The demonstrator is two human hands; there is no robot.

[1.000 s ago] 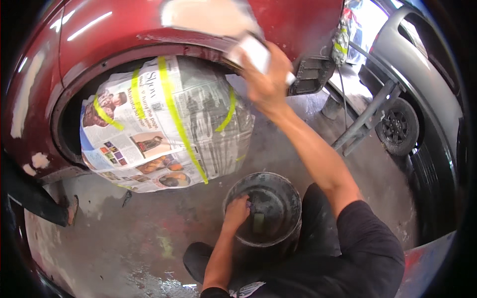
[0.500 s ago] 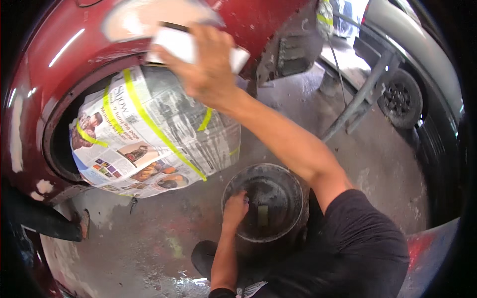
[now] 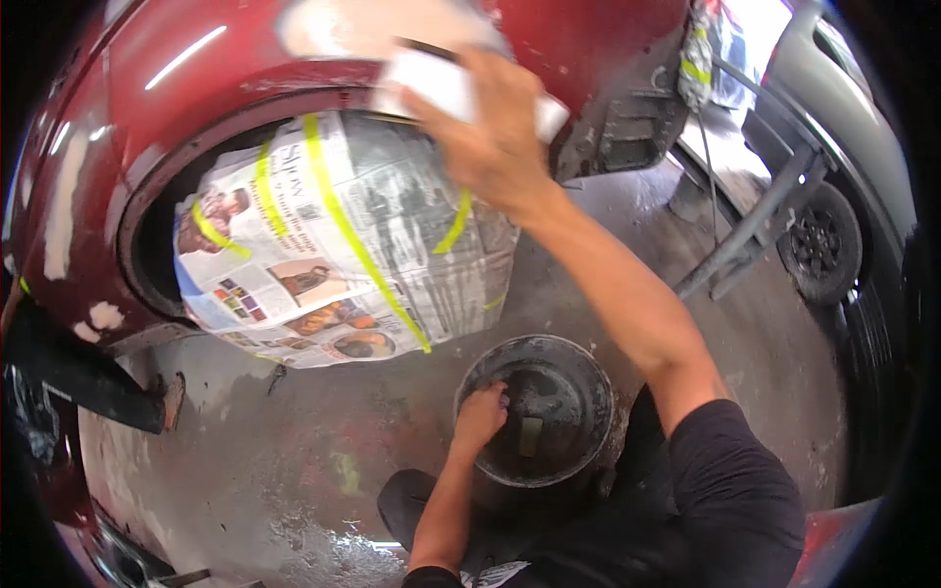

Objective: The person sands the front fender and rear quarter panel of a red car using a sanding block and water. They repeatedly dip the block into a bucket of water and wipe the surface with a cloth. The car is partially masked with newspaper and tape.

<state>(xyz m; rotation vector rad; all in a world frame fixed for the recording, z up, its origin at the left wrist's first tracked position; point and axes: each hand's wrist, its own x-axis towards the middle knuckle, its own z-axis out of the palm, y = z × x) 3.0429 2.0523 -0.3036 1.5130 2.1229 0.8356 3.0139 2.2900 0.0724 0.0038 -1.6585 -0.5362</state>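
Observation:
My right hand (image 3: 498, 132) is wrapped over a white sanding block (image 3: 423, 80), slightly blurred. The block lies along the red car panel (image 3: 578, 44), just below a pale filler patch (image 3: 392, 27) and above the wheel arch. Newspaper (image 3: 382, 284) held with yellow tape covers the wheel below my right wrist. Down low, my left hand (image 3: 480, 416) is inside the rim of a dark round bucket (image 3: 600, 431). Its fingers are closed, and what they hold is too small to make out. A yellowish rectangular piece (image 3: 530, 437) shows in the bucket beside that hand.
Another person's dark-clothed leg (image 3: 93, 377) and foot (image 3: 173, 400) show at the left. A slanted metal stand (image 3: 750, 230) rises at the right, near a silver vehicle (image 3: 867, 122) and its black wheel (image 3: 821, 243). The concrete floor (image 3: 323, 461) has wet, stained areas.
The whole view has shifted, so the car and newspaper appear farther right. My right hand and the sanding block remain below the filler patch; my left hand is still in the bucket.

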